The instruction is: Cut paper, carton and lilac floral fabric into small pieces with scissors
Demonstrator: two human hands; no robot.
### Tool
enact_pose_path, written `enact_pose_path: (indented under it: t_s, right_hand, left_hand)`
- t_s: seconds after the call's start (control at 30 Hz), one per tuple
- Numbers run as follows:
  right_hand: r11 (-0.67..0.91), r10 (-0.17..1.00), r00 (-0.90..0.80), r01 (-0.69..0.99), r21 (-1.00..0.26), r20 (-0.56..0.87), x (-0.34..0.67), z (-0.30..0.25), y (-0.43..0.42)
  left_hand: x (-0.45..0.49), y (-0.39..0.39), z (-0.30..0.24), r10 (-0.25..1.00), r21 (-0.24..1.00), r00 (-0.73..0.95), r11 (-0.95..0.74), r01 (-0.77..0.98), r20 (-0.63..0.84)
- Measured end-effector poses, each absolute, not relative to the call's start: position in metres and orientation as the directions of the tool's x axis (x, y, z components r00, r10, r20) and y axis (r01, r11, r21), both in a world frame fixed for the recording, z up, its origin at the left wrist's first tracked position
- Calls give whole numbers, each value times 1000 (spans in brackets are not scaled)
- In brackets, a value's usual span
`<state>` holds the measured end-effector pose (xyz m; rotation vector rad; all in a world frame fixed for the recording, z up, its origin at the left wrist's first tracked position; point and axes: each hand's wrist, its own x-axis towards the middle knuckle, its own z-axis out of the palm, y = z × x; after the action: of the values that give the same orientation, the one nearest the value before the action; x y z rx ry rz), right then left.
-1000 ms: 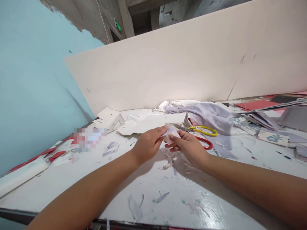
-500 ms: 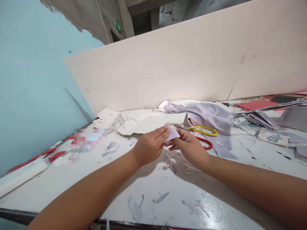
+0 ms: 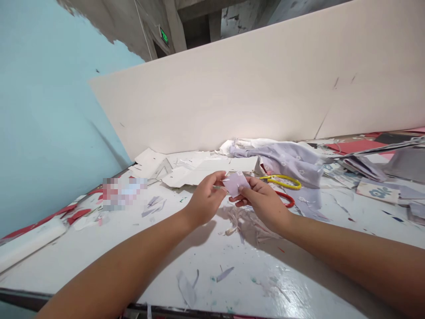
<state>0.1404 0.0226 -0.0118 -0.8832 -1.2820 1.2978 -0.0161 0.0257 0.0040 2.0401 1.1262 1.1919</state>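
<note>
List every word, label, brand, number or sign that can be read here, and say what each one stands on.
No text can be read with certainty.
Lit green sign high at the back: too small to read.
Pale piece with blue-grey marks, at right: marks too unclear to tell lettering from pattern.
Pixelated patch, at left: too blurred to read.
Small lavender piece in the right hand: pale marks, no legible lettering.

Your left hand has loosened, its thumb and fingers now spread apart. The lilac piece shows more of its face than before.
</note>
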Motion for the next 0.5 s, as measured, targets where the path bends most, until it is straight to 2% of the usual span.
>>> enact_pose_path:
  t_s: [0.07,0.17,0.37,0.5]
  right_hand:
    - [132,972,-172,-167,-977,161,139,-13,22]
    - [125,971,-187,-125,-984,147,138,-15,20]
    - [155,975,-162,4,-988,152,139,-12,19]
    - [214,965,-173,81,-974,197,141,-9,18]
  left_hand:
    - [-13,26,5,911,896,299,-364,256,284]
    - [-10,27,6,938,956,297,-237,171,179]
    - [-9,26,7,963,943,193,-233,237,189]
    - [-10,26,5,956,960,214,-234,151,199]
